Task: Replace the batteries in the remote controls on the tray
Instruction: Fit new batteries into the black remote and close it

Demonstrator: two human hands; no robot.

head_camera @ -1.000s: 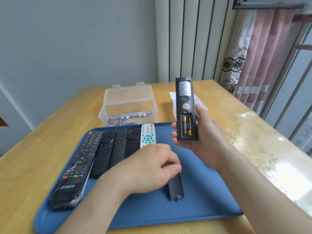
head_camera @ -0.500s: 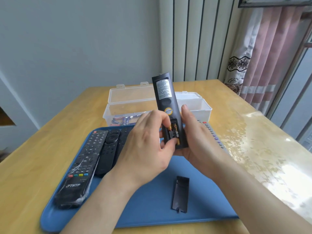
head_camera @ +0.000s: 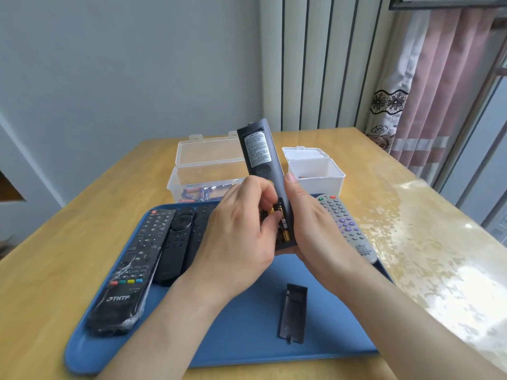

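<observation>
My right hand (head_camera: 312, 229) holds a dark remote (head_camera: 260, 157) upright, back side toward me, above the blue tray (head_camera: 233, 349). Its battery bay is open, showing black and gold batteries (head_camera: 284, 226). My left hand (head_camera: 238, 237) reaches into the bay, its thumb and fingertips pinching a battery. The removed black battery cover (head_camera: 293, 312) lies on the tray in front of my hands. Black remotes (head_camera: 131, 267) lie side by side at the tray's left, and a grey remote (head_camera: 345, 226) lies at its right.
A clear open box (head_camera: 203, 174) with several batteries stands behind the tray on the wooden table (head_camera: 55, 242). A smaller white open box (head_camera: 315, 171) stands to its right. A glossy sheet covers the table's right part, near the curtain (head_camera: 428, 86).
My left hand let go of the cover on the tray and rose to the remote's battery bay, where it now pinches a battery. The remote has tilted left and dropped lower.
</observation>
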